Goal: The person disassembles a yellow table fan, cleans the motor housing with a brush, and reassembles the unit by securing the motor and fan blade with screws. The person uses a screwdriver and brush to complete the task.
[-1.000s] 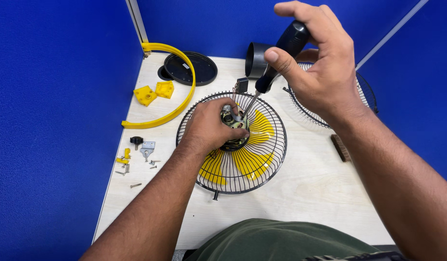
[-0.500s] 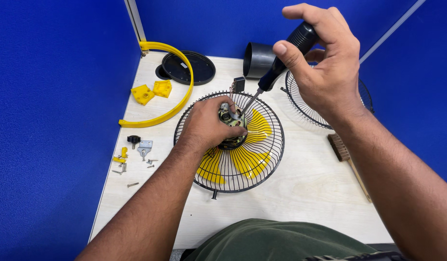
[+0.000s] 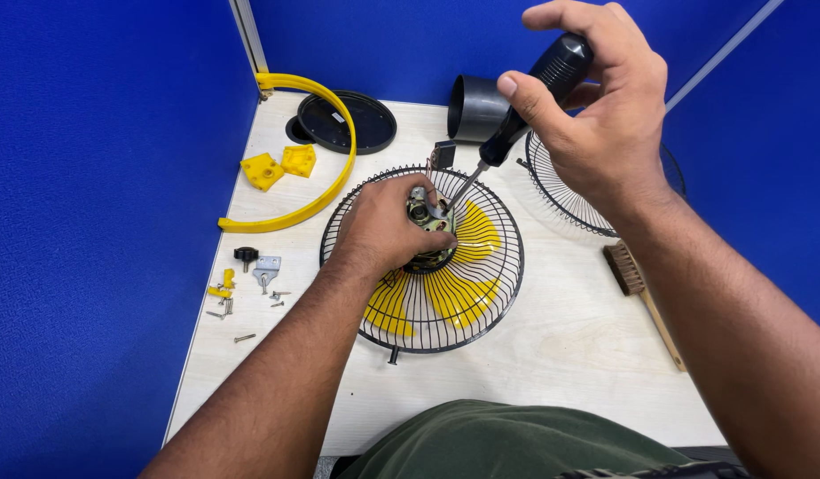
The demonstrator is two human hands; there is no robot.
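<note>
we hold the screwdriver (image 3: 525, 111) in our right hand (image 3: 596, 115), fingers wrapped tight around its black handle, thumb pressed along the near side. its long axis slants down and to the left from those fingers, the handle high and the metal shaft dropping toward the motor (image 3: 427, 213) at the hub of the cage (image 3: 423, 257). the tip sits just at the motor's top edge, right beside the fingertips of our left hand (image 3: 388, 231).

that left hand lies flat over the hub, fingers curled and pressed together on the motor, steadying it; so the left is the nearer hand to the motor, while the right hangs well above and to the right of it. the yellow blade (image 3: 467, 266) shows through the wires just below and right of the left fingers.

left of both hands, well apart on the surface (image 3: 561, 355), lie loose screws (image 3: 250, 302) and a yellow ring (image 3: 312, 151).
</note>
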